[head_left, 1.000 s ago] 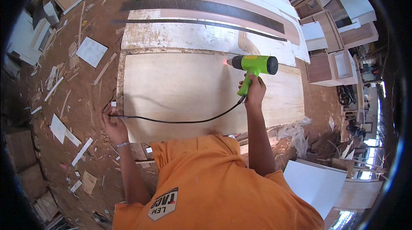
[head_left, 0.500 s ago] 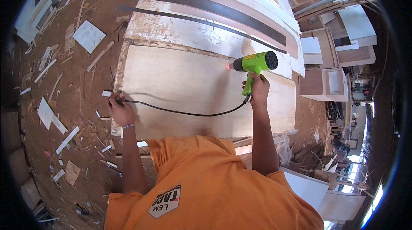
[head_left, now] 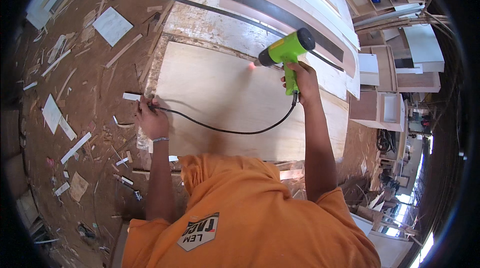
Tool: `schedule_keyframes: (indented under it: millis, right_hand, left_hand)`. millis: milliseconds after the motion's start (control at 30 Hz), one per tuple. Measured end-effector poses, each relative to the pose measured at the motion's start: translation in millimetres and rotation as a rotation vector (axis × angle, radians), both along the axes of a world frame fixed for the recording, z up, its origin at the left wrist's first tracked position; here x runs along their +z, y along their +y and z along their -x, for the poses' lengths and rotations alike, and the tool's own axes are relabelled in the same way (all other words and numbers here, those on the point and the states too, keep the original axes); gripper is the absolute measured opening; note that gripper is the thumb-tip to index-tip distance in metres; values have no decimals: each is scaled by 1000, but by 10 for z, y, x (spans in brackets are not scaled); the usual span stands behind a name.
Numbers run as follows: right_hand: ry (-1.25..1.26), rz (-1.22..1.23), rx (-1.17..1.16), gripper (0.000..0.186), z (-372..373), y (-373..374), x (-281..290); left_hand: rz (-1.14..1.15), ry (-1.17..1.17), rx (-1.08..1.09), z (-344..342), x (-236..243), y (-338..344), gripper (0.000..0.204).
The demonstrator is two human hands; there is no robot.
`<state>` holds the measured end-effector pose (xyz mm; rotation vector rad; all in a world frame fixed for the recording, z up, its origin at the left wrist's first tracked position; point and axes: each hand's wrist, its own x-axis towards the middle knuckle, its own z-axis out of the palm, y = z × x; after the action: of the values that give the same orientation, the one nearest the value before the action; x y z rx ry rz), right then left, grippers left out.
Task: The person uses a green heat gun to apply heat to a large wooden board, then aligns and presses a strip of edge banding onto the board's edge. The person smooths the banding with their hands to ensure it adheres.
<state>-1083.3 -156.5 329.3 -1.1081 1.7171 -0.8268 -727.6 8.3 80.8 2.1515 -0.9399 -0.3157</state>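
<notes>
My right hand [head_left: 303, 79] grips the handle of a green heat gun [head_left: 290, 50] with a black nozzle. Its tip points left and down at the pale plywood panel [head_left: 210, 75], close to the panel's far edge, with a reddish glow there. A black cord [head_left: 225, 130] hangs from the handle and curves left across the panel. At the panel's left edge my left hand [head_left: 153, 120] is closed on the cord, its fingers partly hidden. A small white strip [head_left: 131, 96] shows just past those fingers; whether they touch it, I cannot tell.
Beyond the panel, long dark strips [head_left: 260, 5] lie on the worn workbench [head_left: 200, 27]. Wood scraps and a white square board [head_left: 113, 26] litter the dirt floor at left. Cabinet boxes [head_left: 378, 110] stand at right, and a shelf unit [head_left: 360, 0] at far right.
The heat gun has shifted left along the panel's far edge and tilts more downward at its nozzle. My left hand stays on the cord. The whole view has shifted slightly.
</notes>
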Motion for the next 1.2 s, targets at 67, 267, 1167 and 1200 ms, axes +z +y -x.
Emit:
schedule_keyframes:
  millis: [67,267,1167,1200]
  right_hand:
    - [-20,-18,77,35,-239,-54,26]
    - [32,-104,347,38,-1168,-242,36]
    - [49,-45,617,45,-2236,-654,-154]
    - [77,-26,622,45,-2209,-652,-174]
  left_hand:
    - [-22,27,-6,22,59,-12,55]
    - [-69,-74,59,54,68,-39,51]
    - [-40,-110,38,19,22,-67,58]
    - [-44,-112,39,17,8,-76,58]
